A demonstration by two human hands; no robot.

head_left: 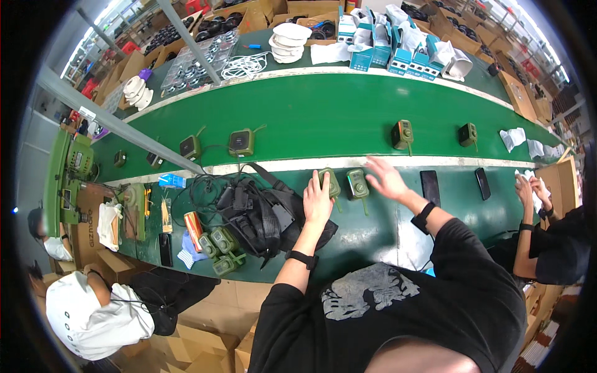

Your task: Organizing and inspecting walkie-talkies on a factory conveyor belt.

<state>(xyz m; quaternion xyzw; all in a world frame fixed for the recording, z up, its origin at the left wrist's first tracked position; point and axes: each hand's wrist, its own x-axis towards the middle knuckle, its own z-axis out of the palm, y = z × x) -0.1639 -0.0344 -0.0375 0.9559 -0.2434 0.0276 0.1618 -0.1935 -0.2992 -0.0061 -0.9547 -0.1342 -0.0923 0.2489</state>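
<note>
My left hand is closed on the left edge of a small olive-green portable speaker, which stands on the table in front of me with its strap towards me. A second speaker, also boxy with a knob and a strap, stands just to its right. Beside that one, my right hand hovers with fingers apart, slightly blurred and holding nothing. Left of my left hand lies a black harness-like bag with straps and cables.
Across the table runs a green conveyor belt with several speakers spaced along it. More green speakers cluster at the left near an orange can. Two dark phones lie right. A co-worker's hands hold white wrapping at far right.
</note>
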